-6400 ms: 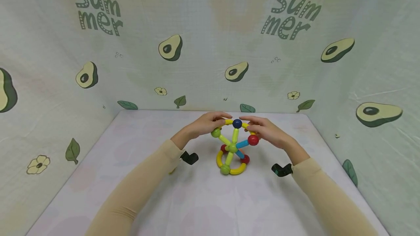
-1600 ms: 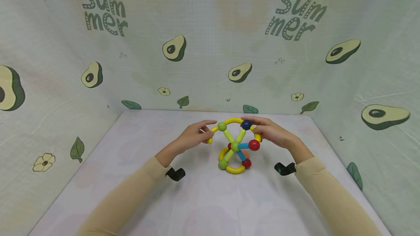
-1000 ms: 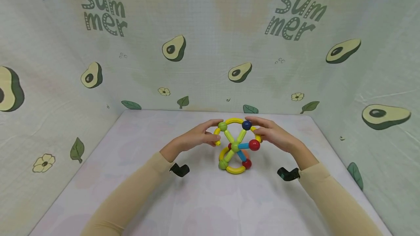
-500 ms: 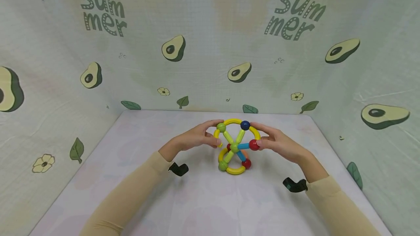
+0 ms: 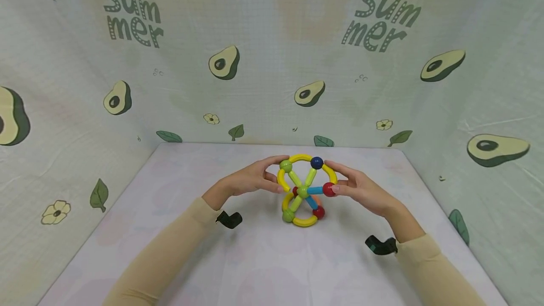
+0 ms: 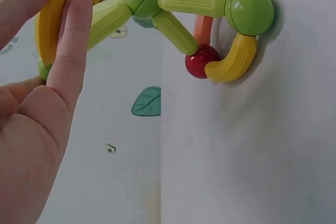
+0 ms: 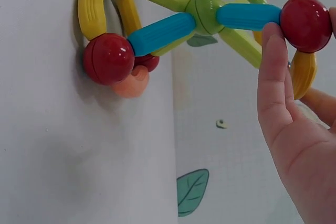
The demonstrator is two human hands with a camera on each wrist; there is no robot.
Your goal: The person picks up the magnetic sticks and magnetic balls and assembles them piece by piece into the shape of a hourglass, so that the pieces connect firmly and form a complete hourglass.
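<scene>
A ball-and-stick toy construction [image 5: 302,191] stands on the table, a wheel-like upper part above a ring base. Yellow curved rods link a green ball [image 5: 286,166], a dark blue ball [image 5: 316,163] and a red ball [image 5: 329,189] above; straight green and blue rods meet at a green hub ball [image 7: 205,14]. My left hand [image 5: 250,177] holds the left yellow curved rod [image 6: 52,22] between thumb and fingers, its index finger at the green ball. My right hand [image 5: 367,191] pinches the red ball with the thumb, index finger reaching towards the blue ball.
The base ring of yellow and orange curved rods with red and green balls touches the pale tabletop [image 5: 272,263]. Patterned cloth [image 5: 263,27] rises behind and at both sides. Black wrist cameras [image 5: 229,220] [image 5: 381,245] hang below the forearms.
The wheel has turned leftwards, and a yellow rod now hangs from the left green ball. My left hand swung that rod inward; my right hand shifted from the right yellow rod to the red ball.
</scene>
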